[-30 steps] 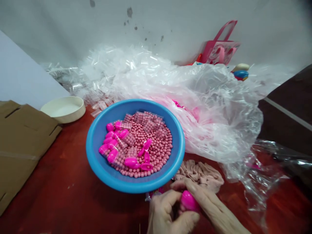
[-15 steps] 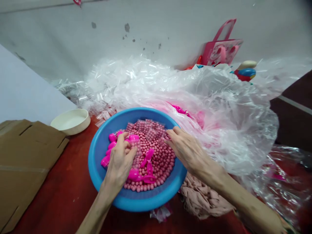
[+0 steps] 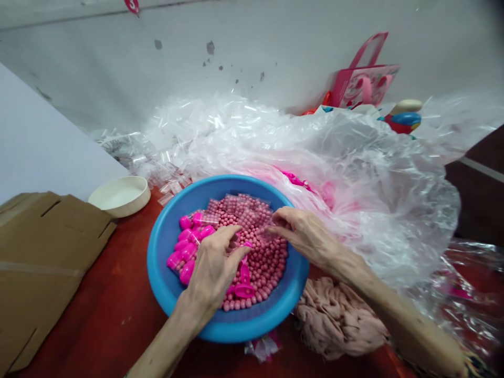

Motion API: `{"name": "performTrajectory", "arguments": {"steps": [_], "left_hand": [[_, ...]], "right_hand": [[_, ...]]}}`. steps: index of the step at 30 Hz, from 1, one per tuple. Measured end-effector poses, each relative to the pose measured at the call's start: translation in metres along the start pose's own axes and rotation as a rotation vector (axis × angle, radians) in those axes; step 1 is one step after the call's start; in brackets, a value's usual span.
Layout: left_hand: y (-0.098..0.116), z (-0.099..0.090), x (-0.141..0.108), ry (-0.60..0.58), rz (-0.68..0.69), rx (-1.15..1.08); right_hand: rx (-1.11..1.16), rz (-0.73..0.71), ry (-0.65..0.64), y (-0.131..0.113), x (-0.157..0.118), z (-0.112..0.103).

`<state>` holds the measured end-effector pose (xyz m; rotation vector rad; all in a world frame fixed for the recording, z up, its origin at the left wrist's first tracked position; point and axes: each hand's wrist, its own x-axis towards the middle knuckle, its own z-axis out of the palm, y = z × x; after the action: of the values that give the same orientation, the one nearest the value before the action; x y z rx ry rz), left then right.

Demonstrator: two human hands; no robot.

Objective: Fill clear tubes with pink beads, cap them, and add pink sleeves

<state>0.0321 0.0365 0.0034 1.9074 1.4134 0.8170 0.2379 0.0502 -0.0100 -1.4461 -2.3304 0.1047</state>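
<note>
A blue basin (image 3: pixel 167 299) holds many loose pink beads (image 3: pixel 271 268). Over its left part reaches my left hand (image 3: pixel 210 265), with thumb and forefinger apart and nothing visible between them. The fingers of my right hand (image 3: pixel 305 233) are bent together at the basin's right side, on the edge of a clear plastic packet (image 3: pixel 266 233). Other clear packets filled with pink beads (image 3: pixel 240 205) lie at the back of the basin. Bright pink plastic pieces (image 3: pixel 181 257) are heaped on the left, and a pink scoop-shaped piece (image 3: pixel 244 289) rests on the beads, partly behind my left hand.
Clear plastic bags (image 3: pixel 378 173) pile up behind and right of the basin. A flattened cardboard box (image 3: pixel 43 278) and a shallow white dish (image 3: pixel 122 197) are on the left. A crumpled beige cloth (image 3: pixel 338 320) lies front right; a pink bag (image 3: pixel 366 84) stands by the wall.
My left hand has let go of a clear packet with a pink cap, now among the pink pieces, and moved right. My right hand stays by the packet. The view has shifted slightly.
</note>
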Motion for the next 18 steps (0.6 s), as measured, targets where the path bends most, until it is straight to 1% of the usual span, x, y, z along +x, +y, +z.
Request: {"name": "performTrajectory", "arguments": {"steps": [2, 5, 7, 9, 12, 15, 18], "left_hand": [[0.004, 0.004, -0.001, -0.054, -0.039, -0.167], [0.008, 0.004, -0.003, -0.185, -0.049, -0.357], [0.007, -0.002, -0.006, -0.182, -0.105, -0.431], [0.003, -0.010, -0.011, -0.093, -0.209, -0.509], [-0.008, -0.021, -0.020, 0.045, -0.308, -0.658], [-0.017, -0.024, -0.029, 0.103, -0.344, -0.779], [-0.021, -0.022, -0.034, 0.132, -0.378, -0.868]], "right_hand": [[0.095, -0.010, -0.037, -0.014, 0.004, -0.013], [0.322, 0.003, -0.095, -0.040, 0.011, -0.028], [0.326, 0.006, -0.083, -0.051, 0.016, -0.029], [0.258, 0.000, -0.068, -0.054, 0.018, -0.020], [0.206, -0.051, -0.107, -0.054, 0.014, 0.004], [0.204, -0.136, -0.179, -0.055, 0.002, 0.028], [0.222, -0.177, -0.235, -0.050, -0.006, 0.039]]}}
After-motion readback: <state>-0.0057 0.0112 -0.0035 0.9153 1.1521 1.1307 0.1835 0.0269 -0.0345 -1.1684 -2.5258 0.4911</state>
